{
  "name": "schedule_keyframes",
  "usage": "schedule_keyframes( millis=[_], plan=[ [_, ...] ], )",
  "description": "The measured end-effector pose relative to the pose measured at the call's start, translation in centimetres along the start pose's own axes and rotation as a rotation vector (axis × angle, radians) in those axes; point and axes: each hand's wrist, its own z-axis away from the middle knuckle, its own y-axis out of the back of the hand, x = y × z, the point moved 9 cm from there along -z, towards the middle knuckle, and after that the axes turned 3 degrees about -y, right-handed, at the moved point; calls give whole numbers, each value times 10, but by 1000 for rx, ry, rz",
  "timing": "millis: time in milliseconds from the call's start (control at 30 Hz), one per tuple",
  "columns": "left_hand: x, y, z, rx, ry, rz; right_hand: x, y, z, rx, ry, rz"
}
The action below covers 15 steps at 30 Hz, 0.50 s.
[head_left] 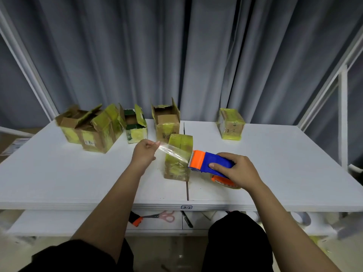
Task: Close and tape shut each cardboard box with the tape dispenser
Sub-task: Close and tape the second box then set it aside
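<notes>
The table (275, 173) carries six boxes. At the far left, a cluster of open boxes (88, 128) stands w/ flaps up, approx. two of them, though the overlap makes the count unsure. Beside them sit a green box (135, 128) and a tall box (167, 122), both open too. At the far right, a sealed box (230, 126) stands well apart, flaps down and taped. The near box (177, 158) at centre is closed but looks not yet taped across the top.

The right hand (235, 171) grips the dispenser (210, 161) just beside that box. The left hand (144, 152) pinches the tape (172, 152), drawn taut from the blade over the box.

So approx. one box is done, one in hand, four left.
</notes>
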Motion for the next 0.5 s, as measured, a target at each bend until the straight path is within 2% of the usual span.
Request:
schedule_keyframes(
  millis=[233, 500],
  plan=[
    [-32, -10, 5, -33, 48, 46, -26, 14, -19, -73, 63, 385],
    [-56, -15, 7, -35, 124, 109, -34, 0, -38, -144, 63, 530]
  ],
)
